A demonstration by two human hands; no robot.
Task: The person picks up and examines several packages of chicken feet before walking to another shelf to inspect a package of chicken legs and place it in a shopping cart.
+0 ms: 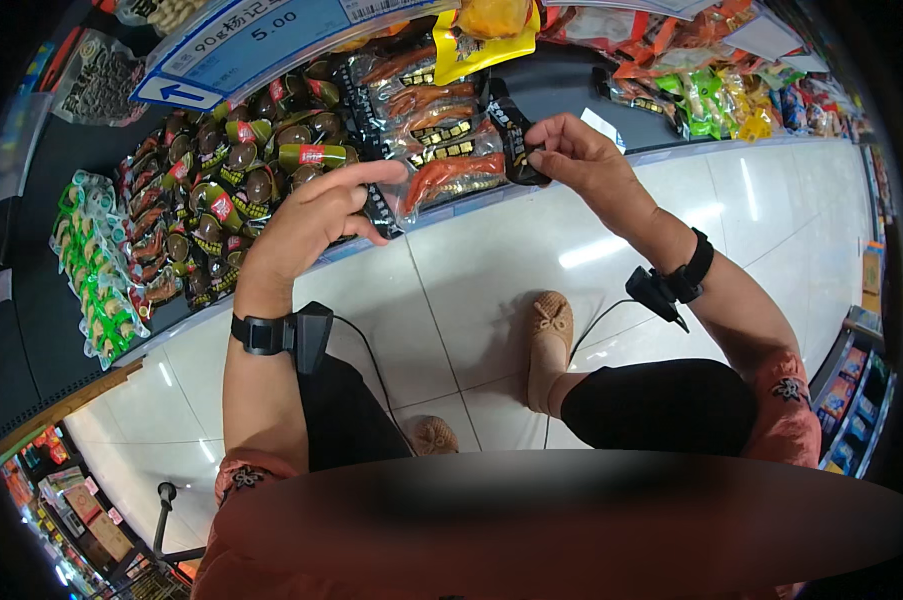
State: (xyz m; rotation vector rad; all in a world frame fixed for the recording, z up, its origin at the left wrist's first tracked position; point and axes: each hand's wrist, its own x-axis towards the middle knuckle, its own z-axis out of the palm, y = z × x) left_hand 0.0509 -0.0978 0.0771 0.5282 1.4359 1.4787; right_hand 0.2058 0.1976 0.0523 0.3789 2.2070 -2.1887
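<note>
A clear vacuum-sealed packet with black ends (455,180) holds a long reddish-brown meat snack at the shelf's front edge. My right hand (582,157) pinches its black right end between thumb and fingers. At the packet's left end is my left hand (316,217), index finger stretched over it and thumb apart. Whether those fingers touch the film cannot be made out. Similar meat packets (432,105) lie in a row just behind. Dark green and black packets of brown round food (245,157) are piled beside and behind my left hand.
The dark shelf (552,82) has a pale front rail. A blue price sign (264,45) overhangs it, near a yellow packet (489,37). Green-and-clear packets (98,270) stand left; colourful snack bags (721,97) lie right. Cables hang from both wrist devices. Tiled floor (436,300) lies below.
</note>
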